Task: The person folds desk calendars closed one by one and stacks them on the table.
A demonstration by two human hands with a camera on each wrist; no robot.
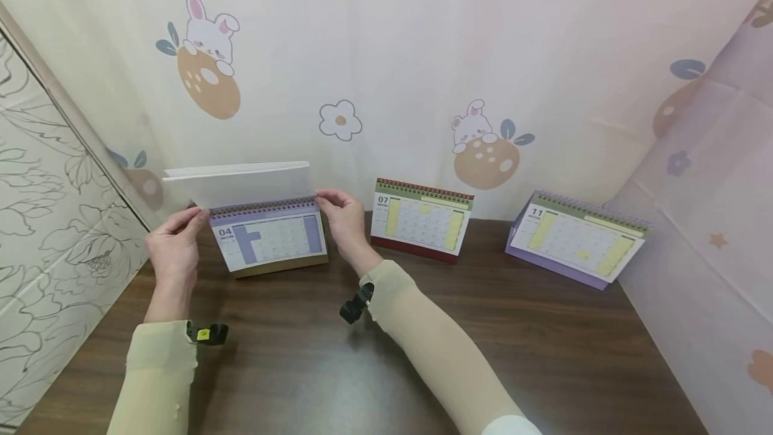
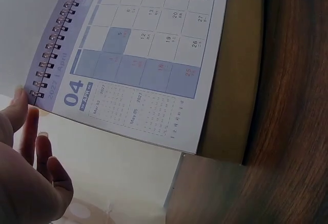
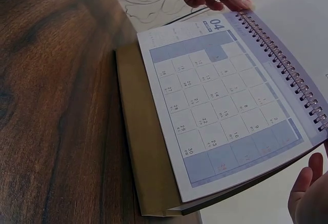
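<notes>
A spiral-bound desk calendar (image 1: 280,239) stands at the back left of the table, showing 04 with purple bands above a brown base. Its white pages (image 1: 253,186) stick up and back over the rings. My left hand (image 1: 173,247) pinches its upper left corner, thumb beside the end of the metal spiral (image 2: 48,55) in the left wrist view. At the upper right corner, my right hand (image 1: 347,225) pinches the spiral end between thumb and fingers. Only part of that hand (image 3: 312,193) shows at the right wrist view's edge.
A 07 calendar (image 1: 421,220) with a red base stands right of my right hand. Farther right, an 11 calendar (image 1: 574,237) with a purple base is angled near the side curtain. A printed curtain (image 1: 398,52) hangs behind the brown wooden table (image 1: 290,361).
</notes>
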